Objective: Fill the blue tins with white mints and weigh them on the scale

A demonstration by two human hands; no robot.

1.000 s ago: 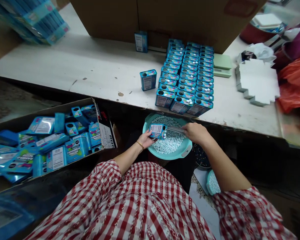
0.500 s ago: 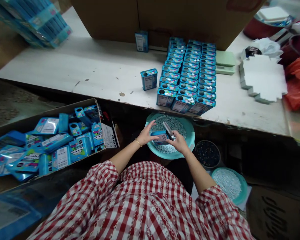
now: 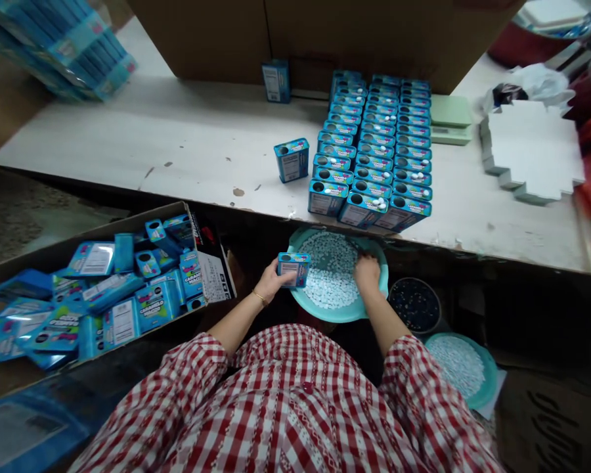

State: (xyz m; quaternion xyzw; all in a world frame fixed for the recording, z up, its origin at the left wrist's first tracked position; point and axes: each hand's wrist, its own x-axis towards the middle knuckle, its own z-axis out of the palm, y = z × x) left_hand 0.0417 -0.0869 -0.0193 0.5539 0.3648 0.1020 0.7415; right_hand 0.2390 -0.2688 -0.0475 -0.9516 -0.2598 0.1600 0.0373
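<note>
The hands have parted: mid-frame, the left hand (image 3: 270, 282) grasps a Caramelo Macizo box (image 3: 294, 264) by the turquoise basin (image 3: 335, 316); the right hand (image 3: 367, 273) is among white candies (image 3: 331, 289), its grip hidden. Pouring seems paused.

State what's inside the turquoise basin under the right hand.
Small white candies. The right hand covers part of the turquoise basin; anything beneath, or under the top layer, is hidden.

"caramelo macizo" on a blue box (image 3: 156, 303)
</note>
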